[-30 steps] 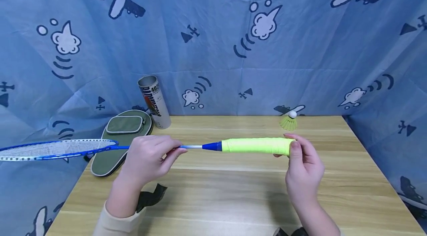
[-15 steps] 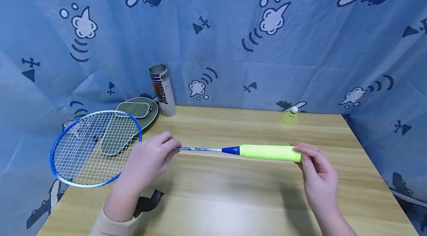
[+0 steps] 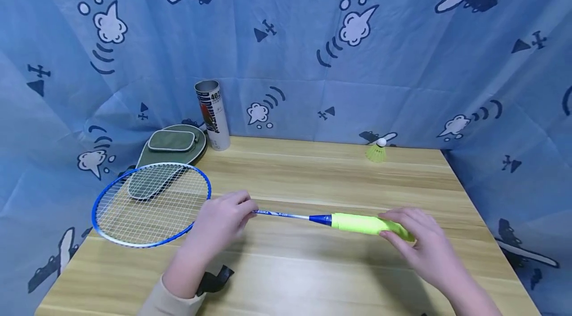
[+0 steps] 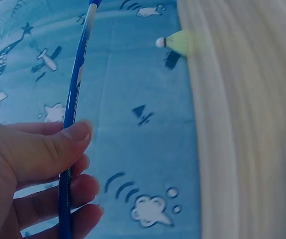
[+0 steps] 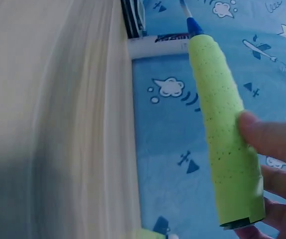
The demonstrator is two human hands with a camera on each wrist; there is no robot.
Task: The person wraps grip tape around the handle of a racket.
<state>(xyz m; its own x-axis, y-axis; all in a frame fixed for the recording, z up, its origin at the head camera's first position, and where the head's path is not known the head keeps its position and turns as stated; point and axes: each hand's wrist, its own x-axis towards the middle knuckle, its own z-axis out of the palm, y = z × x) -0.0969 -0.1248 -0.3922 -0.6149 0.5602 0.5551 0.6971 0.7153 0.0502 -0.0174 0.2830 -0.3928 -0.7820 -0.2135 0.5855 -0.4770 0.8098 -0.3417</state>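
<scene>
A blue and white badminton racket (image 3: 286,215) is held roughly level above the table, its strung head at the left and its neon yellow wrapped handle (image 3: 357,223) at the right. My left hand (image 3: 225,221) pinches the shaft close to the head; in the left wrist view its thumb and fingers close round the blue shaft (image 4: 70,107). At the handle's butt end, my right hand (image 3: 424,246) grips with the thumb on one side and fingers on the other. The right wrist view shows the perforated wrap (image 5: 227,134) and the dark butt edge.
Behind the racket head lies a green racket-shaped bag (image 3: 172,140). A shuttlecock tube (image 3: 213,117) stands beside it at the table's back edge. One yellow shuttlecock (image 3: 377,151) sits at the back right. Blue printed cloth (image 3: 286,52) hangs behind the wooden table (image 3: 286,271).
The racket has turned about its shaft, so its head went from edge-on to showing its strings. Its handle end now sits lower, and my right hand has shifted its hold on the handle.
</scene>
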